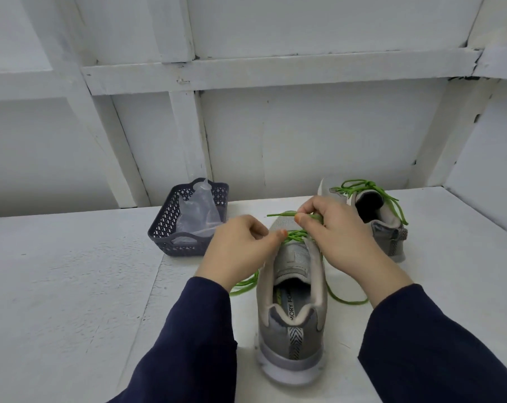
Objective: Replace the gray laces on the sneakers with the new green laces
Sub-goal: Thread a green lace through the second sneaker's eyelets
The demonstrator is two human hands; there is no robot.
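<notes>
The near sneaker (293,330) stands on the white tabletop (72,286), heel toward the person, with the green lace (297,234) crossed through its front eyelets and slack trailing down on both sides. That lace looks thin, round and limp, so I'd say it is best taken close to its stiff tip, where it can be steered into an eyelet. The shoe looks light and soft-sided and may shift if tugged.

The left hand (240,245) is curled, thumb and forefinger pinching the lace at the crossings. The right hand (339,228) hovers over the toe, fingers closed on a lace end whose tip pokes out leftward. Both wrists are bent down over the tongue.

The far sneaker (383,225) behind already wears green.
</notes>
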